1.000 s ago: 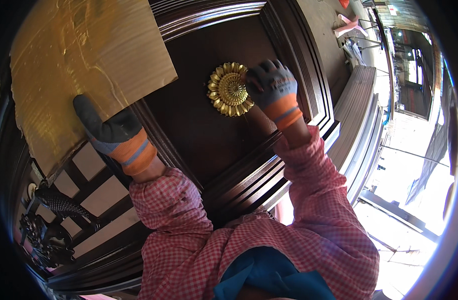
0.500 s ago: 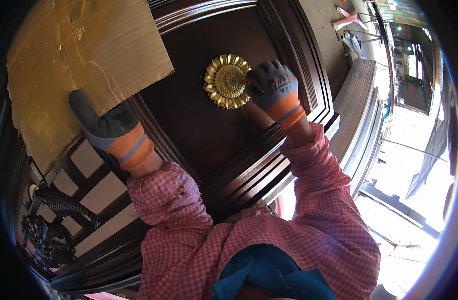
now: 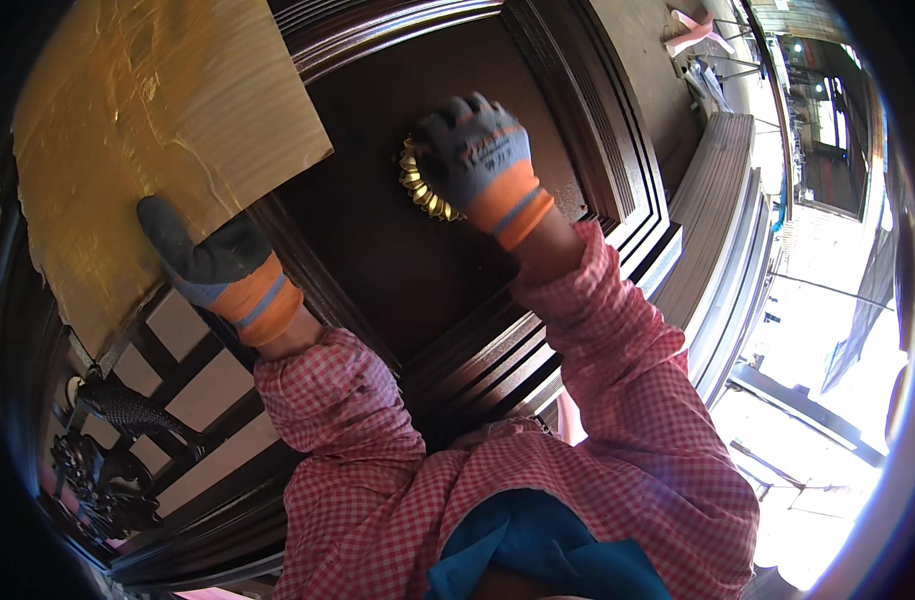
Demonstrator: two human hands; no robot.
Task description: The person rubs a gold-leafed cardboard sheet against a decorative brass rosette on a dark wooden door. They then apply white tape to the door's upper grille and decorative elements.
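A sheet of cardboard (image 3: 248,120), smeared with gold paint, is held at its lower edge by my gloved left hand (image 3: 216,250), with the thumb on top and the fingers hidden underneath. My gloved right hand (image 3: 478,155) lies over a gold flower-shaped rosette (image 3: 433,200) on a dark brown panel (image 3: 378,270). Only the rosette's left and lower petals show past the glove. The right fingers are curled. Whatever they hold is hidden by the hand.
Ridged dark moulding (image 3: 568,130) frames the panel. Carved dark figures (image 3: 133,405) and lattice bars lie at lower left. A stack of long boards (image 3: 713,185) stands to the right, beyond the panel's edge.
My right hand has moved left from the rosette's right side to cover most of it. The cardboard and my left hand have shifted slightly.
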